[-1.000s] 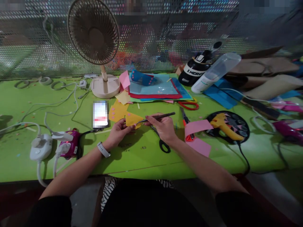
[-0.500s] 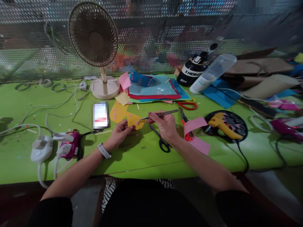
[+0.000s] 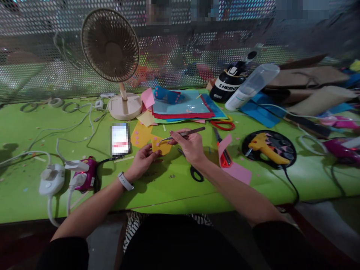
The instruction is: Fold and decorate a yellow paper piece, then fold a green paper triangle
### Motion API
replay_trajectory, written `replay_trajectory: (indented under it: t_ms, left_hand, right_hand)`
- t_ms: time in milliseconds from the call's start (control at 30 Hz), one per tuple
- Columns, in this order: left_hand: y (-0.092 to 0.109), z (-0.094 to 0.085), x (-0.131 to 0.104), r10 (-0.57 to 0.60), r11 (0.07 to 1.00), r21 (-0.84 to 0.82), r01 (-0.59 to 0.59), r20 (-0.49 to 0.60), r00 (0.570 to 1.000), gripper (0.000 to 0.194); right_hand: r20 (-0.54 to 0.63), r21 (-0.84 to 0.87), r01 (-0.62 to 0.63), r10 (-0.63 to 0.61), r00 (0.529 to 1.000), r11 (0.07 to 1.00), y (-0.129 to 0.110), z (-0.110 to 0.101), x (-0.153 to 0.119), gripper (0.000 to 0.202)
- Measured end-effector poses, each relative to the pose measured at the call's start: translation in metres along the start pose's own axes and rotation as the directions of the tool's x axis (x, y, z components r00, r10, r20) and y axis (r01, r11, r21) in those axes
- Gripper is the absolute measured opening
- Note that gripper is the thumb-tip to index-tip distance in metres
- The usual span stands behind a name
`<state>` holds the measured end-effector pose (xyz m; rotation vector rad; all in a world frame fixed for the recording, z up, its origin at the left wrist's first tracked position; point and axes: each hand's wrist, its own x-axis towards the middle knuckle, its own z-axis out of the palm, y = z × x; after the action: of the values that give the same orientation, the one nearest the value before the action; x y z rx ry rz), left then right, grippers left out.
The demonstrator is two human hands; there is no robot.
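Yellow paper is what my left hand (image 3: 144, 160) pinches by its near edge, between thumb and fingers; this small piece (image 3: 165, 148) sits just above the green tabletop (image 3: 168, 197), in front of me and to the right of the phone (image 3: 120, 139). My right hand (image 3: 193, 147) grasps the dark tweezers (image 3: 195, 131) like a pen, their bent tip at the face of the paper, beside pink dots too small for me to count. Whether the tip pinches a dot or only presses on it, I cannot tell from up here.

As I judge it, the pinch on the paper wants to be firm but flat, since a thin sheet bows under a hard tip. I would keep my left fingertips at the edge, clear of the dots, and bring the tip in at a low slant so that it neither scratches nor drags a dot askew. A light squeeze with my right hand serves better than force. The flat yellow sheet (image 3: 142, 134) just beyond has pink dots in a row and gives my eye a guide to spacing. The black scissor handle (image 3: 197, 174) lies near my right wrist, so I mind that when moving.
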<state>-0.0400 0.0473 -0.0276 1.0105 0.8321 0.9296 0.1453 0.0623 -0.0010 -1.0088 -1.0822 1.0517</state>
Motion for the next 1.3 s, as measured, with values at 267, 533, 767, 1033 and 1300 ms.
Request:
replay_trajectory:
  t_ms: [267, 533, 767, 1033, 1300]
  left_hand:
    - [0.0002, 0.0016, 0.0005, -0.003, 1.000, 0.002, 0.003, -0.001, 1.000, 0.047]
    - [0.0016, 0.0020, -0.0008, -0.007, 1.000, -0.003, 0.007, 0.008, 1.000, 0.042]
    - [0.0026, 0.0027, -0.0010, -0.010, 1.000, -0.003, 0.010, 0.003, 1.000, 0.043]
    - [0.0053, 0.0040, -0.0022, -0.018, 1.000, 0.004, 0.017, 0.003, 1.000, 0.045]
    - [0.0037, 0.0028, -0.0019, -0.007, 1.000, 0.009, 0.007, 0.007, 1.000, 0.043]
  right_hand:
    - [0.028, -0.028, 0.035, -0.034, 0.999, 0.999, -0.0083, 0.0025, -0.0017, 0.025]
    - [0.027, -0.017, 0.053, -0.053, 0.998, 0.998, -0.0056, 0.0021, -0.0020, 0.023]
    - [0.017, -0.022, 0.038, -0.038, 0.999, 0.999, -0.0055, 0.0023, -0.0028, 0.025]
    - [0.021, -0.032, 0.053, -0.053, 0.998, 0.998, -0.0029, 0.0014, -0.0025, 0.027]
    - [0.038, -0.048, 0.067, -0.065, 0.997, 0.997, -0.0046, 0.0010, -0.0037, 0.024]
